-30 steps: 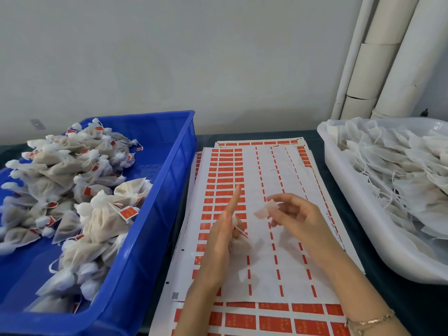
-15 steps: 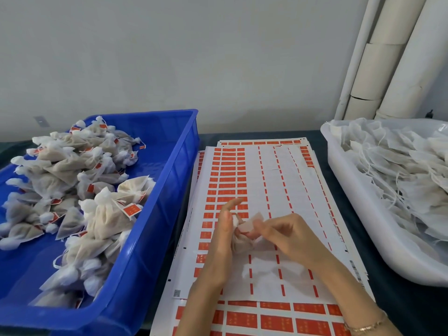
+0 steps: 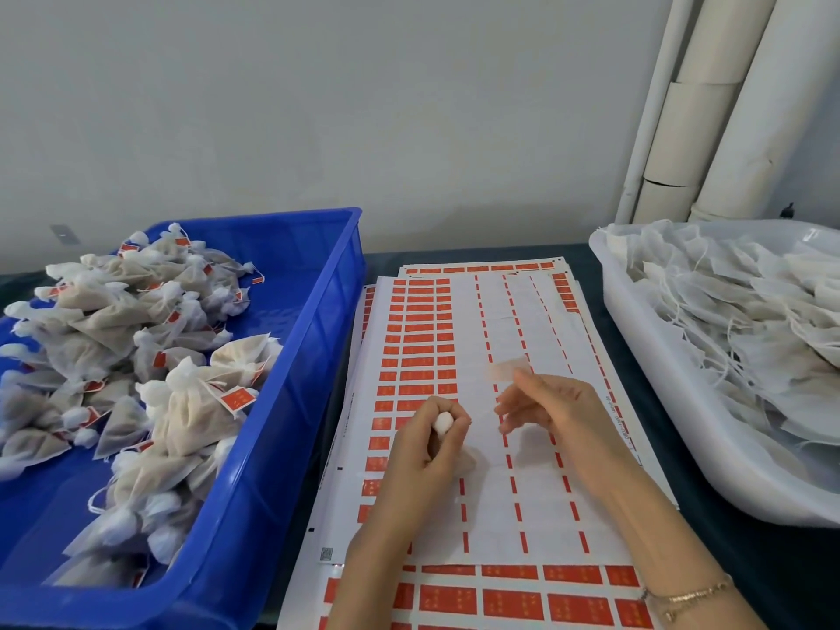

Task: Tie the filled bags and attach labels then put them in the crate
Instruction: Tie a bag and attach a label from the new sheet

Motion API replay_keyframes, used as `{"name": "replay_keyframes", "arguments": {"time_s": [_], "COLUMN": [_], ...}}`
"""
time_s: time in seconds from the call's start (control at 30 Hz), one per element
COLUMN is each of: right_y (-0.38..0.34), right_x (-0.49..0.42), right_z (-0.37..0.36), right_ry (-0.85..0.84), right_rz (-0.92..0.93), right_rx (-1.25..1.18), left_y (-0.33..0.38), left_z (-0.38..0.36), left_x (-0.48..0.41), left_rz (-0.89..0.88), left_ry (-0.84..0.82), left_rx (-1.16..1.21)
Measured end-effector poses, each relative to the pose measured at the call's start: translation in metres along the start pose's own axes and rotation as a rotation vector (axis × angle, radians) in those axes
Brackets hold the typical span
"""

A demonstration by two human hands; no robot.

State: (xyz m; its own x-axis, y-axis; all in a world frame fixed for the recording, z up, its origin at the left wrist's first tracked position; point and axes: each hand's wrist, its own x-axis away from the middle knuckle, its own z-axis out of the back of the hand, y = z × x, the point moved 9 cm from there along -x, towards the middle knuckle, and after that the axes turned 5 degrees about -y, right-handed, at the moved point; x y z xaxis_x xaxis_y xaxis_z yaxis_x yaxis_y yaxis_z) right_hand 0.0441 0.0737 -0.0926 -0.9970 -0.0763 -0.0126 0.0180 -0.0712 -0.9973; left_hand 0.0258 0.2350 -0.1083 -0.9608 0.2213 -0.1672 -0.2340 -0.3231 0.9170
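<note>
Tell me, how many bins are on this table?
2. A blue crate on the left holds tied, labelled bags; a white tub on the right holds untied bags. None seems hidden, though the frame's edges cut both off.

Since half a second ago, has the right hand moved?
Yes. The right hand, pinching a blurred label, has pulled rightward over the label sheet, away from the small white bag the left hand grips.

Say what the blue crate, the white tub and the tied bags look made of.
Blue crate: hard moulded plastic, glossy; light glints on its smooth walls. White tub: plastic too, slightly translucent, with a rounded rim. Tied bags: probably thin white non-woven or mesh fabric; brownish filling shows through, and the necks gather softly.
</note>
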Motion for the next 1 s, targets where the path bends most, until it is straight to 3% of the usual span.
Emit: {"name": "replay_keyframes", "arguments": {"time_s": [0.13, 0.47, 1.0], "right_y": [0.003, 0.005, 0.006], "right_x": [0.0, -0.001, 0.002], "right_z": [0.021, -0.006, -0.008], "right_ry": [0.187, -0.073, -0.123], "right_rz": [0.018, 0.009, -0.038], "right_rx": [0.118, 0.247, 0.25], "left_y": [0.003, 0.009, 0.005], "left_z": [-0.007, -0.007, 0.0], "left_x": [0.003, 0.002, 0.0], "left_rz": [-0.013, -0.055, -0.036], "left_ry": [-0.052, -0.053, 0.031], "left_rx": [-0.008, -0.011, -0.06]}}
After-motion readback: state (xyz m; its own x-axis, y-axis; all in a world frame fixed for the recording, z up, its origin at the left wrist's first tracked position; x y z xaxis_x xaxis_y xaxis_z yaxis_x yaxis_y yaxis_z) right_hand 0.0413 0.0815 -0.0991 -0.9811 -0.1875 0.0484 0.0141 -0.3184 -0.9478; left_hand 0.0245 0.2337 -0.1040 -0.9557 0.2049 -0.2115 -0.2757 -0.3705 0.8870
